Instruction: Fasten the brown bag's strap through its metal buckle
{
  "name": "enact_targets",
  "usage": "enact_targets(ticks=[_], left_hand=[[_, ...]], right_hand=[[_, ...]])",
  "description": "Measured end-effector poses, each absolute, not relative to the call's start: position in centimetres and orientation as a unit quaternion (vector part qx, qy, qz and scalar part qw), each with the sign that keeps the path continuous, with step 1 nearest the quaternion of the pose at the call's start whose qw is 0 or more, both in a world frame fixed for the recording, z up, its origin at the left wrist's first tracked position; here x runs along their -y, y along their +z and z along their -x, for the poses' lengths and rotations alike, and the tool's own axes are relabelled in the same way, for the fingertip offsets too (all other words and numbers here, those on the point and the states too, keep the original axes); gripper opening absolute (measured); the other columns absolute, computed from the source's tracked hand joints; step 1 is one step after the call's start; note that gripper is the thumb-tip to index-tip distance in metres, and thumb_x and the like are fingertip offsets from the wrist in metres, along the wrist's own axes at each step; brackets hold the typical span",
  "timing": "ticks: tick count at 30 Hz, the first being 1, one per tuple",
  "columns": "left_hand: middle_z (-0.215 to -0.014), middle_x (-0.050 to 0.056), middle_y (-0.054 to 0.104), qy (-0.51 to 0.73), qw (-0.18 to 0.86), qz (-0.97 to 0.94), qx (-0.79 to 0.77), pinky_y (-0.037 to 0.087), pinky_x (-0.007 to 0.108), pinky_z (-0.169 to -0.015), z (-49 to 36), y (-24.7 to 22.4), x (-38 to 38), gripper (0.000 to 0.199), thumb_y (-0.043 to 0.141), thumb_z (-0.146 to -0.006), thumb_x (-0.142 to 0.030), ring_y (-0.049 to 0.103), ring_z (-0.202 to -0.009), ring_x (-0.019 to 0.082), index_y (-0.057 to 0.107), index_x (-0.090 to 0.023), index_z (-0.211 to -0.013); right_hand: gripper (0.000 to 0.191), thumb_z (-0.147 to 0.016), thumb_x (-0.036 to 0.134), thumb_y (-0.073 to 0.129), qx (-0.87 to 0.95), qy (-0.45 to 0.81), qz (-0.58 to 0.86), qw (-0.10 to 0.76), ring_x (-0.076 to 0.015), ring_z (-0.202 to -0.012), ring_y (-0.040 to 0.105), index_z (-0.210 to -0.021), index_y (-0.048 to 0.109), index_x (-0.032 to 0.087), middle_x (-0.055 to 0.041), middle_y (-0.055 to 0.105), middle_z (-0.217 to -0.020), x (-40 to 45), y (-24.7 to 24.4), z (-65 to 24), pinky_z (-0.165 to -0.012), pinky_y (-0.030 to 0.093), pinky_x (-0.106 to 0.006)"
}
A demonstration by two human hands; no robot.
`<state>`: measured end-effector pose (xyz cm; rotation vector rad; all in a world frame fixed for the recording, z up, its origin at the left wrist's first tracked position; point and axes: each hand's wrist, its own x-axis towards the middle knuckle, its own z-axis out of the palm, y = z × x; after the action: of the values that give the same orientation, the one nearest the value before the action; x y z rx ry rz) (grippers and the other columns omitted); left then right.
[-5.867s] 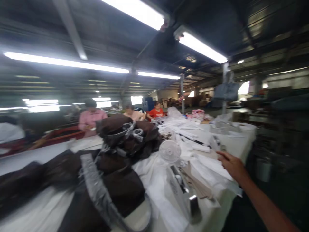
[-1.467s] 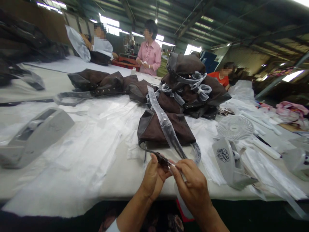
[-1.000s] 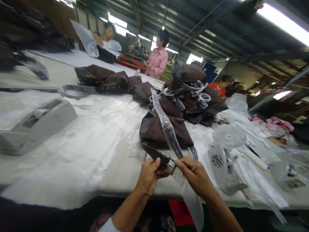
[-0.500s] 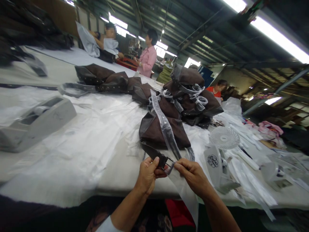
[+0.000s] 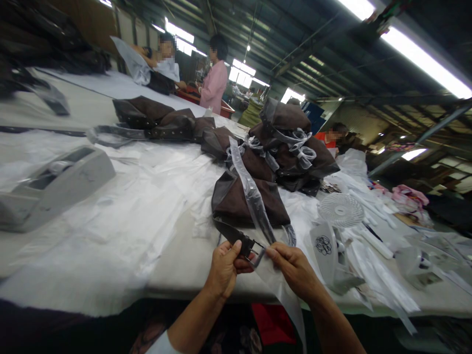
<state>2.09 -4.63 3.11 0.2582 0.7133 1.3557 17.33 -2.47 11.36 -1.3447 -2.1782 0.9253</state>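
Observation:
My left hand (image 5: 226, 263) is closed on a dark strap (image 5: 230, 232) just behind its metal buckle (image 5: 256, 253). The thumb lies on top of the strap and the fingers curl underneath. Beside the buckle frame, my right hand (image 5: 293, 268) pinches a clear plastic sleeve (image 5: 291, 305) that hangs over the table's front edge. The strap joins a dark brown bag (image 5: 271, 204) lying just beyond my hands. Another strap in clear plastic (image 5: 250, 187) runs across this bag toward my right hand.
More brown bags (image 5: 295, 147) are heaped behind. White plastic sheets (image 5: 143, 216) cover the table at left, near a grey tape dispenser (image 5: 70, 182). To the right stand a small fan (image 5: 341, 211) and another dispenser (image 5: 418, 263). Co-workers (image 5: 214, 81) are across the table.
Both hands stay nearly in place. The buckle frame shows barer now, with less plastic over it. A co-worker in pink across the table has shifted left and turned.

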Motion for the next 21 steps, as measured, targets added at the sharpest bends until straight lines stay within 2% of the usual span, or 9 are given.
enact_targets(ticks=[11, 17, 19, 21], left_hand=[[-0.059, 0.008, 0.065, 0.619, 0.717, -0.11, -0.3, 0.051, 0.028, -0.047, -2.35, 2.29, 4.34, 0.038, 0.071, -0.068, -0.041, 0.052, -0.041, 0.01, 0.056, -0.009, -0.082], [-0.059, 0.009, 0.066, 0.628, 0.702, -0.118, -0.313, 0.051, 0.029, -0.047, -2.34, 2.2, 4.4, 0.038, 0.071, -0.068, -0.04, 0.057, -0.044, 0.015, 0.055, -0.009, -0.085], [-0.059, 0.009, 0.066, 0.632, 0.702, -0.118, -0.306, 0.051, 0.03, -0.047, -2.39, 2.15, 4.39, 0.038, 0.07, -0.069, -0.039, 0.057, -0.045, 0.015, 0.055, -0.009, -0.086], [-0.059, 0.009, 0.066, 0.635, 0.703, -0.118, -0.297, 0.051, 0.03, -0.048, -2.42, 2.11, 4.35, 0.037, 0.069, -0.07, -0.039, 0.057, -0.044, 0.015, 0.055, -0.009, -0.087]], right_hand=[[0.035, -0.093, 0.039, 0.043, 0.794, 0.356, 0.447, 0.207, -0.0122, -0.066, 0.048, -0.075, 0.063, 0.015, -0.0002, 0.051, -0.071, 2.19, 10.96, -17.57, -0.06, 0.036, -0.023], [0.035, -0.092, 0.039, 0.045, 0.792, 0.346, 0.461, 0.202, -0.0119, -0.064, 0.048, -0.071, 0.063, 0.016, 0.0005, 0.05, -0.068, 2.22, 10.84, -17.46, -0.059, 0.036, -0.024], [0.029, -0.091, 0.038, 0.047, 0.781, 0.355, 0.471, 0.205, -0.0122, -0.066, 0.05, -0.082, 0.066, 0.017, -0.0001, 0.055, -0.073, 2.2, 10.76, -17.49, -0.06, 0.038, -0.023], [0.026, -0.089, 0.038, 0.051, 0.757, 0.376, 0.489, 0.214, -0.0121, -0.067, 0.052, -0.103, 0.065, 0.021, -0.0006, 0.06, -0.082, 2.16, 10.65, -17.56, -0.06, 0.04, -0.023]])
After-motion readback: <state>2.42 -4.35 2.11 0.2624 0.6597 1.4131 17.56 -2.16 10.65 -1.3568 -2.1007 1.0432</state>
